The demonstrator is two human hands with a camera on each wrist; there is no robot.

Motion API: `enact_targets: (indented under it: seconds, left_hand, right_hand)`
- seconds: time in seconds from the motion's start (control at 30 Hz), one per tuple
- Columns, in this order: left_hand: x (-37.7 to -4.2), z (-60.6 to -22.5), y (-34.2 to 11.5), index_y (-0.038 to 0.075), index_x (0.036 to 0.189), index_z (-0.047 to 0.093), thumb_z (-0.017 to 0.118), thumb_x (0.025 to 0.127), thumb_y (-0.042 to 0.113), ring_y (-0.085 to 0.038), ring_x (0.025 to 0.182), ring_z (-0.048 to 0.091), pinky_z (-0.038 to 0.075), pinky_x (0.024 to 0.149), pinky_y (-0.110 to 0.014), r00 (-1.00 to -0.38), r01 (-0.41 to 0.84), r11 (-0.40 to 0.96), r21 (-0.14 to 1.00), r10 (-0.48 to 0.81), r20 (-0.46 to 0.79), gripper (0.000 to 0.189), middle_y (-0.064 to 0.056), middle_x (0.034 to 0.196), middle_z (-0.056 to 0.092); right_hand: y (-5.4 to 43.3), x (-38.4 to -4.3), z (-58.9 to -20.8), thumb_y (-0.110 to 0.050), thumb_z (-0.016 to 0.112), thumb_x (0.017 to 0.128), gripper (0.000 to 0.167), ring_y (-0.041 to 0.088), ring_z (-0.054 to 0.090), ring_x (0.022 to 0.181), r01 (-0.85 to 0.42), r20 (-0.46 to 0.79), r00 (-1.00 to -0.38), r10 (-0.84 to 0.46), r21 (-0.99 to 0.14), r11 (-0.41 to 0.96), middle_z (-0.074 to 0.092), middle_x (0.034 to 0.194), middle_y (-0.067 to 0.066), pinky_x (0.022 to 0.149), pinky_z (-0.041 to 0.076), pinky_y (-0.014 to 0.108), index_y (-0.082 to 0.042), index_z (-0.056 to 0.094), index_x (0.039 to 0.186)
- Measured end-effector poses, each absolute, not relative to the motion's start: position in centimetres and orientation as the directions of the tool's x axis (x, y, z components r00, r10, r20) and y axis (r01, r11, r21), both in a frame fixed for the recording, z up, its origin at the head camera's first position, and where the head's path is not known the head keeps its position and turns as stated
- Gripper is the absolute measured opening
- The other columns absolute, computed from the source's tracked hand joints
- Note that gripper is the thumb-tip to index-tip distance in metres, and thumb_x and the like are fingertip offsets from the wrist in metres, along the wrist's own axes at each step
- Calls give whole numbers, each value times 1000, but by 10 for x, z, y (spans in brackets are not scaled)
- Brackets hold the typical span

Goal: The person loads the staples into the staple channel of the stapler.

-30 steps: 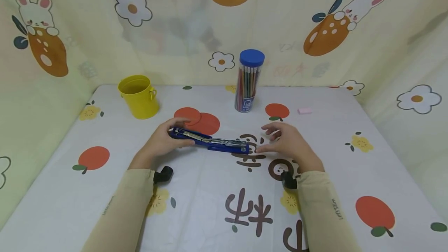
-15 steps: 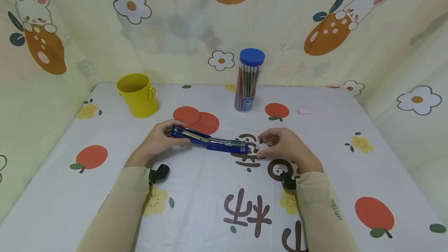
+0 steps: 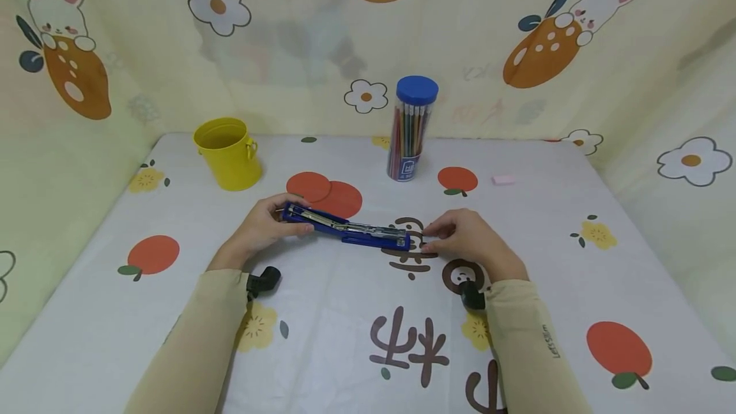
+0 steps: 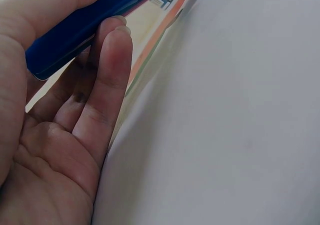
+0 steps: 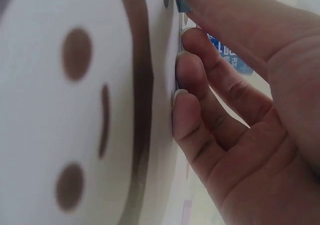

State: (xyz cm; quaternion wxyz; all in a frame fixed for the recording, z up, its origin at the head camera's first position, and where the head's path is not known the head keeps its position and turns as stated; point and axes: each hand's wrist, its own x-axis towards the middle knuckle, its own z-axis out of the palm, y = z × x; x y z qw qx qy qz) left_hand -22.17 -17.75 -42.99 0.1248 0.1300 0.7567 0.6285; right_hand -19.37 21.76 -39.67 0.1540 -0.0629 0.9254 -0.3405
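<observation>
A blue stapler lies aslant over the table, its top opened back so that the metal staple channel shows. My left hand grips its left end between thumb and fingers. In the left wrist view, the blue stapler body passes under the thumb. At the other end, the thumb and index finger of my right hand are brought close together, right by the stapler's tip. A small bluish piece shows beside the thumb in the right wrist view; I cannot tell whether the fingers hold it.
Toward the back left stands a yellow bucket. A clear tub of pencils with a blue lid is upright at the back, beyond the stapler. A pink eraser lies at the back right. Patterned cloth hangs behind the table.
The right hand's fingers have come together from a spread pose, by the stapler's right end. The left hand keeps its grip, and the stapler has barely moved.
</observation>
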Motion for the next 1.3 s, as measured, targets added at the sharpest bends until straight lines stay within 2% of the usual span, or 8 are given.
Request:
enact_targets:
  seconds: [0.37,0.83,1.1,1.3]
  left_hand:
    - [-221,-429,-175,5,127,64,88,80,16,-30,93,63,54,78,-30,-944,9,216,976,324,-63,54,-14,118,64]
    - [-221,-429,-176,5,127,64,88,79,16,-30,96,63,55,79,-30,-946,9,204,979,320,-58,55,-14,119,65]
    - [-221,-428,-175,5,128,64,89,79,17,-31,98,62,54,81,-30,-945,-1,205,979,320,-68,56,-13,120,64]
    - [-221,-429,-175,4,128,63,89,79,16,-31,96,63,55,80,-30,-944,5,195,981,324,-60,56,-14,119,64]
  right_hand:
    - [217,-193,-398,-23,85,84,23,23,59,96,-17,-245,-942,-228,-646,764,70,103,2,89,51,44,-13,80,105]
    - [212,-194,-393,-26,78,90,19,23,60,94,-57,-217,-945,-246,-631,774,70,99,0,92,50,46,-15,77,106]
    - [207,-192,-388,-26,76,92,20,22,61,92,-104,-161,-949,-271,-652,751,71,97,-1,84,52,41,-13,76,108]
    - [201,-190,-381,-29,75,93,21,25,59,96,-97,-154,-952,-265,-668,738,68,97,0,83,52,40,-16,76,109]
